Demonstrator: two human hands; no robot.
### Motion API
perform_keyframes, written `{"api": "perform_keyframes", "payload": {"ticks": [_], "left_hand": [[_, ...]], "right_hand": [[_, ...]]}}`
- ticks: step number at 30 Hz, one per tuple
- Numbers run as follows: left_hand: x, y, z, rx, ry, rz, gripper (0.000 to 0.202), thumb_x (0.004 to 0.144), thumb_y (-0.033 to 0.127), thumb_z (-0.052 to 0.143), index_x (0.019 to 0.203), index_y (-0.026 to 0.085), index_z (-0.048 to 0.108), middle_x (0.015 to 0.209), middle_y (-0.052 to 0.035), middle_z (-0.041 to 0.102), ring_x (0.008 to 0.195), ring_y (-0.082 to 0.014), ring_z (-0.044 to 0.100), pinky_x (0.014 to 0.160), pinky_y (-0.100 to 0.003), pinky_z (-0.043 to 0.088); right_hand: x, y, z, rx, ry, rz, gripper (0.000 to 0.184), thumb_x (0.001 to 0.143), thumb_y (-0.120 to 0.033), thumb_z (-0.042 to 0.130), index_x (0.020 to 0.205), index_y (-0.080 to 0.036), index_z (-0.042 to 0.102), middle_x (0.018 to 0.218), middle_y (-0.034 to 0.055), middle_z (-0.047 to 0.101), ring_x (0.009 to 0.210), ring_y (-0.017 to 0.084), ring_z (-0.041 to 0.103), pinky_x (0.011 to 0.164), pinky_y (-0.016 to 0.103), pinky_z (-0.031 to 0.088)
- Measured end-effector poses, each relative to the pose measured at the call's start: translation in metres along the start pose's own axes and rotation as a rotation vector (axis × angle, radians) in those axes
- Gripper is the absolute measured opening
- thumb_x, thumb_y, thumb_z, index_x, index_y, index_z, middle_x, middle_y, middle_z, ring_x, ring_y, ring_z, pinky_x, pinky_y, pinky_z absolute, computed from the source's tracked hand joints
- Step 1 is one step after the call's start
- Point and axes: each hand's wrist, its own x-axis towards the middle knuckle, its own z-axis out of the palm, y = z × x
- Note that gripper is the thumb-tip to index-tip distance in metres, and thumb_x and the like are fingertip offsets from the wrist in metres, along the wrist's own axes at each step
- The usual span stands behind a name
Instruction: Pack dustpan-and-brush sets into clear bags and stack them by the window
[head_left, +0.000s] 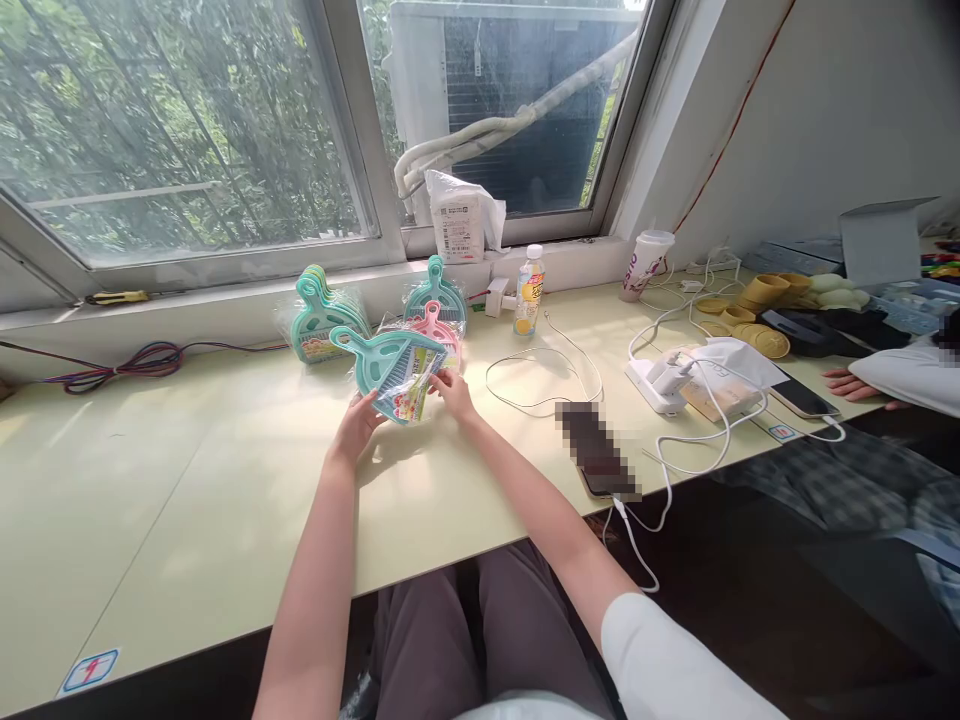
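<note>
Two hands (355, 427) (452, 392) hold one plastic-wrapped teal dustpan (397, 375).

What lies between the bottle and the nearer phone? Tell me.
A looped cable lies on the table between bottle and phone, as the head view shows.

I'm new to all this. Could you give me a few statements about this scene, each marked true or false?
1. Fingers of the left hand and right hand hold a wrapped teal item. True.
2. The bottle lies on its side. False: the bottle stands upright.
3. A pink item is behind the held one. True.
4. In the picture, the cup is left of the bottle. False: the cup is right of it.
</note>
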Motion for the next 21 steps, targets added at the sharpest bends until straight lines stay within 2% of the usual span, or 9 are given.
{"api": "perform_keyframes", "payload": {"ticks": [3,8,10,13,16,19,21], "left_hand": [[-0.002,0.004,-0.001,0.052,-0.067,-0.069,0.049,0.078,0.057,0.064,0.111,0.021,0.066,0.116,-0.0114,0.071,0.112,-0.0324,0.065,0.085,-0.044,0.057],[-0.006,0.01,-0.003,0.061,-0.089,-0.086,0.048,0.077,0.058,0.067,0.107,0.021,0.071,0.114,-0.0118,0.072,0.116,-0.0331,0.062,0.09,-0.045,0.055],[-0.006,0.01,-0.003,0.082,-0.119,-0.09,0.048,0.075,0.057,0.07,0.106,0.02,0.072,0.115,-0.0125,0.071,0.118,-0.0327,0.061,0.091,-0.043,0.055],[-0.004,0.008,-0.002,0.136,-0.139,-0.09,0.05,0.07,0.054,0.078,0.106,0.019,0.073,0.116,-0.0139,0.071,0.113,-0.031,0.064,0.091,-0.04,0.054],[-0.001,0.003,-0.004,0.172,-0.127,-0.089,0.053,0.066,0.051,0.083,0.106,0.018,0.073,0.115,-0.0147,0.071,0.102,-0.0287,0.068,0.089,-0.039,0.055],[0.001,-0.002,-0.007,0.188,-0.088,-0.073,0.054,0.065,0.05,0.084,0.108,0.019,0.072,0.106,-0.0123,0.073,0.09,-0.026,0.07,0.085,-0.039,0.056],[0.002,-0.004,-0.011,0.193,-0.052,-0.059,0.055,0.065,0.053,0.082,0.107,0.02,0.072,0.097,-0.0106,0.074,0.083,-0.0242,0.07,0.083,-0.038,0.056]], "right_hand": [[0.006,0.0,-0.004,0.157,0.032,0.039,0.022,0.082,-0.039,0.068,0.089,-0.02,0.059,0.087,0.0021,0.07,0.074,0.013,0.067,0.068,0.024,0.053],[0.01,-0.001,-0.011,0.246,-0.045,0.098,0.021,0.082,-0.032,0.065,0.097,-0.02,0.057,0.087,0.001,0.067,0.062,0.01,0.062,0.052,0.02,0.048],[0.011,-0.001,-0.014,0.256,-0.036,0.07,0.022,0.081,-0.03,0.064,0.1,-0.02,0.057,0.09,0.0018,0.067,0.07,0.012,0.064,0.056,0.021,0.051],[0.01,-0.004,-0.017,0.19,-0.004,0.037,0.024,0.081,-0.026,0.063,0.104,-0.021,0.057,0.095,0.0034,0.068,0.086,0.016,0.066,0.072,0.028,0.057],[0.005,-0.009,-0.017,0.05,0.094,-0.081,0.022,0.082,-0.024,0.063,0.102,-0.021,0.058,0.101,0.0045,0.069,0.095,0.017,0.065,0.086,0.033,0.055],[-0.001,-0.015,-0.014,0.042,0.171,-0.224,0.028,0.081,-0.026,0.066,0.107,-0.022,0.058,0.102,0.004,0.069,0.097,0.017,0.065,0.091,0.033,0.054],[-0.003,-0.017,-0.011,0.121,0.126,-0.229,0.034,0.08,-0.028,0.067,0.111,-0.023,0.055,0.099,0.0028,0.07,0.095,0.017,0.067,0.089,0.033,0.055]]}}
